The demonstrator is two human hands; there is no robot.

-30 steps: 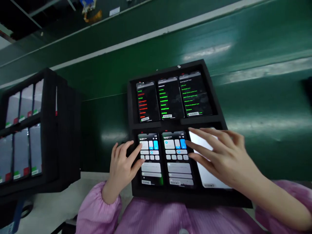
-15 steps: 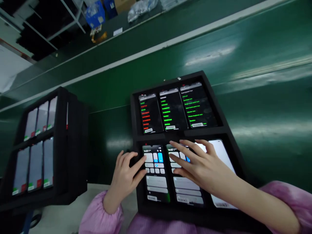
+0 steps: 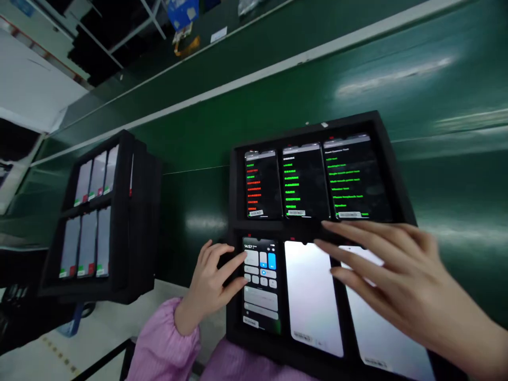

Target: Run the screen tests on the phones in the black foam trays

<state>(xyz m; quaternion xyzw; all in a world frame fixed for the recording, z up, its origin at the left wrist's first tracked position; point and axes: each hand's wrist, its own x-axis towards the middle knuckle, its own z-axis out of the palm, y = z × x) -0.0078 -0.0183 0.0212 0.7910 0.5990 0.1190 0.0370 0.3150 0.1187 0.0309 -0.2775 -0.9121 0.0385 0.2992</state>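
In front of me a black foam tray [image 3: 301,228] holds several smartphones in two rows. At its near left lies a smartphone with a control panel on screen [image 3: 260,286]; my left hand [image 3: 216,275] is at its left edge, fingers apart, index and thumb tips at the screen. The middle near smartphone [image 3: 313,301] shows a plain white screen. My right hand [image 3: 397,270] hovers over the near right smartphone [image 3: 381,333], also white, its fingers stretched toward the middle one and gripping nothing. The far row has dark screens: one smartphone with mostly red text [image 3: 260,185], two with green text [image 3: 304,182].
On the left stands a stack of black foam trays [image 3: 123,222] with more pale-screened phones. Both stand on a green work surface [image 3: 190,196]. A blue bin [image 3: 182,13], a white paper slip [image 3: 218,34] and an orange item [image 3: 188,46] lie beyond the far ledge.
The middle near phone's screen has gone from the control panel to plain white. My right hand has moved right, off that phone. My left hand stays by the left phone. The view has shifted.
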